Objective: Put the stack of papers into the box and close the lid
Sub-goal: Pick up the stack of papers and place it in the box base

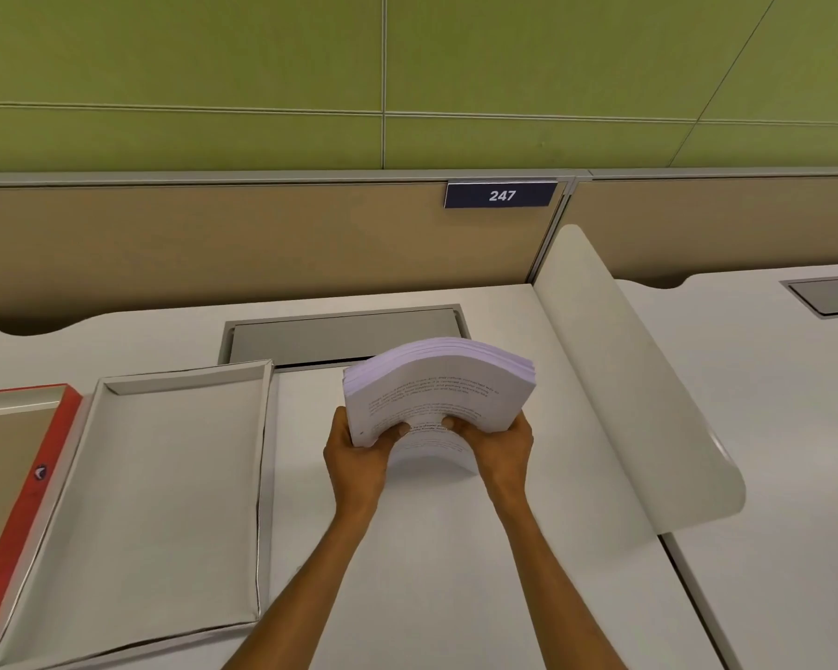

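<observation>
A thick stack of printed white papers [436, 384] is held above the desk, bowed upward in the middle. My left hand [354, 456] grips its near left corner and my right hand [499, 452] grips its near right corner, thumbs on top. To the left lies an open, shallow white box [166, 486] with nothing inside. Its red-edged lid [25, 476] lies open further left, partly out of view.
The white desk [455, 573] carries a grey cable hatch [340, 333] behind the papers. A curved white divider [625, 379] rises on the right, with a neighbouring desk beyond. A beige partition with a "247" sign [501, 194] stands at the back.
</observation>
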`<state>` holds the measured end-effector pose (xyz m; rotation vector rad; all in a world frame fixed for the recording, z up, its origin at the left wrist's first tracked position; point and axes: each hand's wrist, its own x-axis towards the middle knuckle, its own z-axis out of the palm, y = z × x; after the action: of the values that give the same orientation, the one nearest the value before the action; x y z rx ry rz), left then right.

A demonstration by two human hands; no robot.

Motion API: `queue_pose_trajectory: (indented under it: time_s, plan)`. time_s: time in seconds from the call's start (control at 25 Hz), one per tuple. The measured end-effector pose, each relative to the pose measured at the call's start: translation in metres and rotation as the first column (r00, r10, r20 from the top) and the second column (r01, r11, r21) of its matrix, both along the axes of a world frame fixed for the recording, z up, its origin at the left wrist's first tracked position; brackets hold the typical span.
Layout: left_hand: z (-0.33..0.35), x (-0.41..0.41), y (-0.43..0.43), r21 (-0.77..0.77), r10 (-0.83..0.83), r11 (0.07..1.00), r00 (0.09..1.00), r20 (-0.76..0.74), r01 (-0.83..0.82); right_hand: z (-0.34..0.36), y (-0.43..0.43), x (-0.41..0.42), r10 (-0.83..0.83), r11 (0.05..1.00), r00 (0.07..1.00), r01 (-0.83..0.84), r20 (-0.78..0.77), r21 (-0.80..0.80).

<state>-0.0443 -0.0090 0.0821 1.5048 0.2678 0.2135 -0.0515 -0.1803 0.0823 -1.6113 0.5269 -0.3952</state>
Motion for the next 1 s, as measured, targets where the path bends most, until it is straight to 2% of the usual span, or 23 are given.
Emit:
queue_pose_trajectory:
  time_s: [0.24,0.6,0.8,1.0]
  plan:
    - [-0.004,0.011,0.012,0.112,-0.101,0.988,0.994,-0.032,0.104,-0.003,0.001,-0.009,0.082,0.996,0.996,-0.08,0.026,-0.042]
    - [-0.004,0.015,0.0,0.071,0.001,0.997,0.999,-0.045,0.002,-0.003,0.017,0.002,-0.053,0.998,0.998,0.054,0.043,-0.024]
    - [0.009,0.021,0.005,0.213,0.007,0.977,0.99,-0.138,0.023,0.012,0.022,0.013,-0.058,0.995,0.993,0.049,-0.1,-0.087]
    - [0.02,0.039,0.026,0.418,0.001,0.896,0.938,-0.346,0.152,0.026,0.027,0.024,-0.003,0.957,0.932,-0.102,-0.361,-0.27]
